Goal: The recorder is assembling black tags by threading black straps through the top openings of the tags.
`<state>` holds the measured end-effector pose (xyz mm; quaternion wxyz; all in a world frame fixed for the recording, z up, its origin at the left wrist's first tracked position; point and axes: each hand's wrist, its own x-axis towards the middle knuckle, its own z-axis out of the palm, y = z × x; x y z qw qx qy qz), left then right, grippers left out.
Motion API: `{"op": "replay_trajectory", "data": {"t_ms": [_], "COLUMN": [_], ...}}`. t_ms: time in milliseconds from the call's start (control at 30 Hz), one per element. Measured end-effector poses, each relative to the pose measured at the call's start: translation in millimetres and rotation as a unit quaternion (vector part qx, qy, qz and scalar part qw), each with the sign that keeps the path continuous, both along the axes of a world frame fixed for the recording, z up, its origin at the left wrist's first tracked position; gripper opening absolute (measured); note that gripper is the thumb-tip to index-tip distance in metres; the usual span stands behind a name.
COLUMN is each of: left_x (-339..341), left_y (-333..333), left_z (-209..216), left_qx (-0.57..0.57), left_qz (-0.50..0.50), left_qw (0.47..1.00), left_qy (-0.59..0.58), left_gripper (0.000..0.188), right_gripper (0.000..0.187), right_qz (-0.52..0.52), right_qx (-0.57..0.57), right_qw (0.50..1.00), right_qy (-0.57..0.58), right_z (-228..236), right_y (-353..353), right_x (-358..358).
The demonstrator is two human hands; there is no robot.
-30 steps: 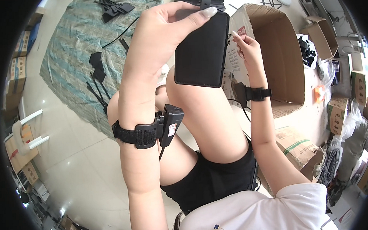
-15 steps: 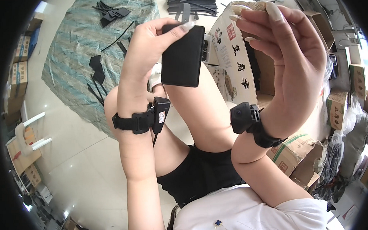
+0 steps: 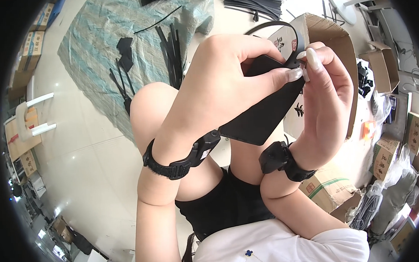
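Note:
A flat black rectangular tag (image 3: 269, 110), leather-like with stitched edges, hangs tilted in front of my knees. My left hand (image 3: 231, 79) pinches its upper end between thumb and fingers, covering part of it. From that end a narrow black strap (image 3: 294, 30) curves up in a loop. My right hand (image 3: 325, 80) meets the left there, its thumb and fingertips closed on the strap near the tag's top. Exactly how the strap passes through the tag is hidden by my fingers.
A green-striped cloth (image 3: 100, 47) lies on the floor at the left, with black strips (image 3: 172, 53) and black flat pieces (image 3: 125, 51) on it. Beyond is a bundle of black strips (image 3: 253, 4). An open cardboard box (image 3: 328, 27) stands behind my right hand.
My hands have come together: the right moved down and left onto the strap, the left moved right with the tag. The tag has turned aslant, and its strap now forms a loop.

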<state>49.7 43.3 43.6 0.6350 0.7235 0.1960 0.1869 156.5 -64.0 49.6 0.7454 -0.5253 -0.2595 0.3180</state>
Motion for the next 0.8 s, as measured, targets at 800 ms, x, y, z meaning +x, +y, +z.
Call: {"op": "replay_trajectory", "data": {"t_ms": [800], "left_x": [19.7], "left_y": [-5.1], "left_z": [-20.2], "left_qx": [0.133], "left_qz": [0.048], "left_qw": [0.987], "left_qy": [-0.078], "left_gripper": [0.017], "right_gripper": [0.013], "right_qz": [0.002], "right_qx": [-0.010], "right_qw": [1.000], "right_qy": [-0.001], "right_z": [-21.6], "right_y": [-2.8], "right_x": [13.8]}}
